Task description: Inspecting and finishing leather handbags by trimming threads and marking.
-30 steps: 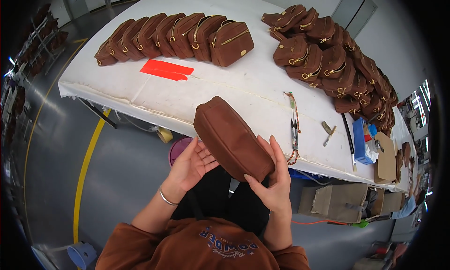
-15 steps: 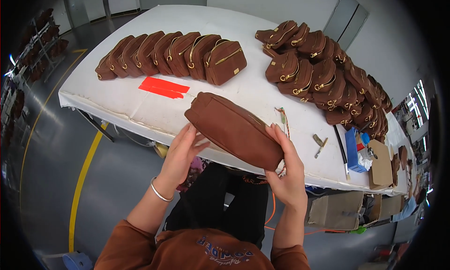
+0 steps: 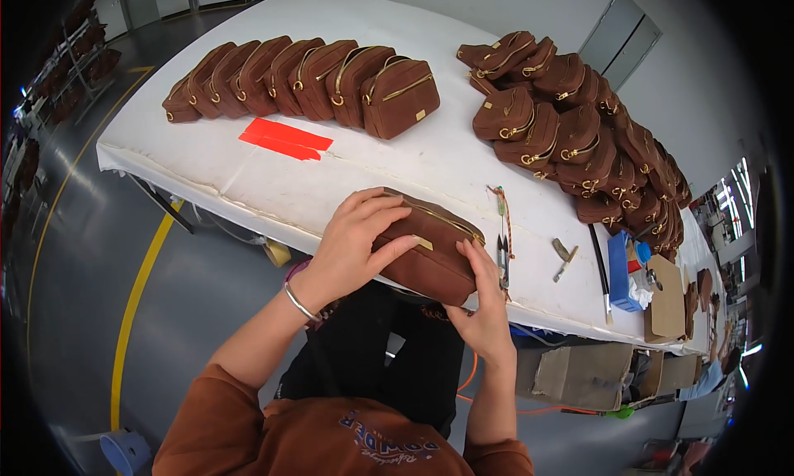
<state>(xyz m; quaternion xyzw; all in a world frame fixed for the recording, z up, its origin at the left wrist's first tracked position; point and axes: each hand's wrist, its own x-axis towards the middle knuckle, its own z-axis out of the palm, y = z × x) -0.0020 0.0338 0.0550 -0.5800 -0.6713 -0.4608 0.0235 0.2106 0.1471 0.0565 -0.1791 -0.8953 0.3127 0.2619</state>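
Note:
A brown zippered pouch bag (image 3: 430, 271) is held between my two hands at the table's near edge, its gold zipper and a small gold plate facing up. My left hand (image 3: 364, 240) grips its left end, the thumb lying by the plate. At the right end, my right hand (image 3: 482, 298) has its fingers on top and the thumb lower down the near side. Just right of that hand, a pair of thread snips (image 3: 503, 261) with a cord lies on the white tabletop.
A row of brown bags (image 3: 306, 79) stands at the back left, near red tape strips (image 3: 285, 138). A heap of similar bags (image 3: 587, 137) covers the right side. A brush (image 3: 600, 269), a blue box (image 3: 624, 269) and a cardboard box (image 3: 667, 306) sit at the right edge.
The bag has been turned so its zipper and plate show, and brought lower. My left hand has moved from beneath its left end to over it.

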